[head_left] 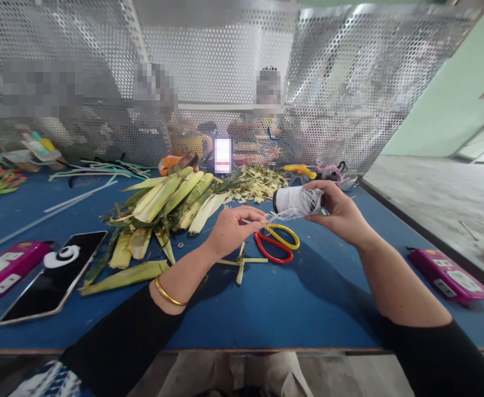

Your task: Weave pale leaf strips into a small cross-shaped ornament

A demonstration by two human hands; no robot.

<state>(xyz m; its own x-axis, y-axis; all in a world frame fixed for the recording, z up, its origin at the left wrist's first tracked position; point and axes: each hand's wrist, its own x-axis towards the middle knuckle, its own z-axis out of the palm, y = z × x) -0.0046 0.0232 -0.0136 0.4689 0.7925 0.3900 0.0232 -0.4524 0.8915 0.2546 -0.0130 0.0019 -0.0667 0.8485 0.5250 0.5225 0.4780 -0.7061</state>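
My right hand (337, 212) grips a spool of white thread (294, 200) by its right end, above the blue table. Loose strands run left from the spool to my left hand (242, 223), whose thumb and forefinger pinch the thread. Below the spool lie scissors with one red and one yellow handle (275, 255); their blades are not visible. Just under my left hand, a small cross of tied husk strips (241, 262) rests on the table. A heap of green and pale corn husks (171, 198) lies to the left of my left hand.
A phone (55, 278) and a magenta box (14, 267) lie at the left, another magenta box (448, 274) at the right. Shredded husk (258, 183) sits at the back, before a perforated metal screen (217, 60). Plastic strips (101, 170) lie back left.
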